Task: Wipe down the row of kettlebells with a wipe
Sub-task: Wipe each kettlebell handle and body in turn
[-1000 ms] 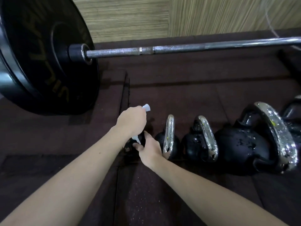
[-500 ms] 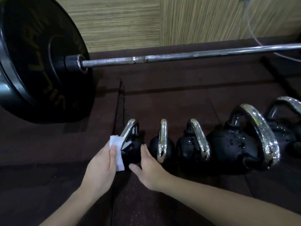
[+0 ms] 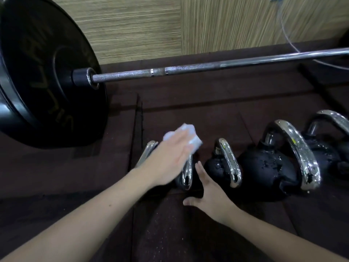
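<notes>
A row of black kettlebells with chrome handles stands on the dark floor mat. My left hand (image 3: 170,157) holds a white wipe (image 3: 181,136) and lies over the top of the second kettlebell (image 3: 187,173), hiding most of it. The first kettlebell (image 3: 146,154) shows only its handle left of my wrist. My right hand (image 3: 209,191) rests with fingers spread on the near side, between the second and third kettlebell (image 3: 222,165). A larger kettlebell (image 3: 272,167) and another one (image 3: 328,140) follow to the right, spotted with wet drops.
A barbell (image 3: 207,68) lies across the mat behind the row, with a big black plate (image 3: 47,76) at the left. A wood-look wall (image 3: 226,21) stands behind, and a white cable (image 3: 289,38) hangs down it at the right.
My left hand with the wipe moved right, from the first kettlebell's left side to the top of the second one. My right hand shifted slightly right along the near side.
</notes>
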